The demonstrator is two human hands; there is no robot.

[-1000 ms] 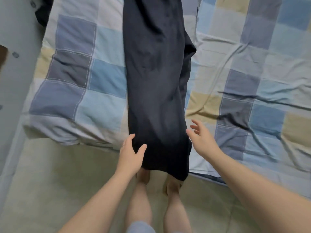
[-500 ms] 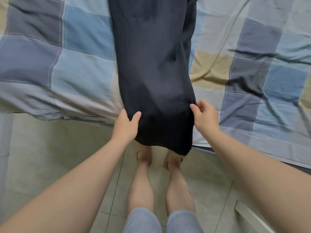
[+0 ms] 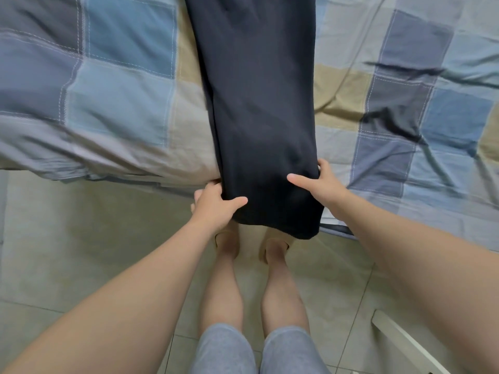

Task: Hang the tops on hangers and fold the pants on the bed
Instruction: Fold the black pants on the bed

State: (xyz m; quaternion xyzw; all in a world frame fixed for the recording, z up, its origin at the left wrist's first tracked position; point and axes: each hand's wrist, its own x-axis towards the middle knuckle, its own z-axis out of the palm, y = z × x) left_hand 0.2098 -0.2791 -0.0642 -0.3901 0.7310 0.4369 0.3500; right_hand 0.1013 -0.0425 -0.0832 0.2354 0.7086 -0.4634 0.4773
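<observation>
Pants-folding step, by the look of it. Dark navy pants (image 3: 259, 117) lie stretched lengthwise on the bed (image 3: 121, 109), legs stacked one on the other as far as I can tell. The hem end hangs off the mattress edge just below both grips.

Left hand (image 3: 216, 209) grips the left edge near the hem, thumb on top and fingers tucked under the cloth. Right hand (image 3: 321, 187) does the same on the opposite edge, slightly further up. So both hands are clamped on the pants.

Next move, I'd guess, is lifting that hem end and carrying it away from the body toward the far end. That end is out of frame beyond the grips, so no idea where the waistband sits. Both edges need to stay level or the legs will slide apart.

Around it: the rumpled checked duvet cover (image 3: 405, 117) has creases to the right of the grips that could make the fold lumpy. Bare feet (image 3: 226, 244) on the tiled floor (image 3: 81, 238) sit right under the hem. A white bar (image 3: 405, 344) is well apart, nearer the body on the right. No tops or hangers in view.
</observation>
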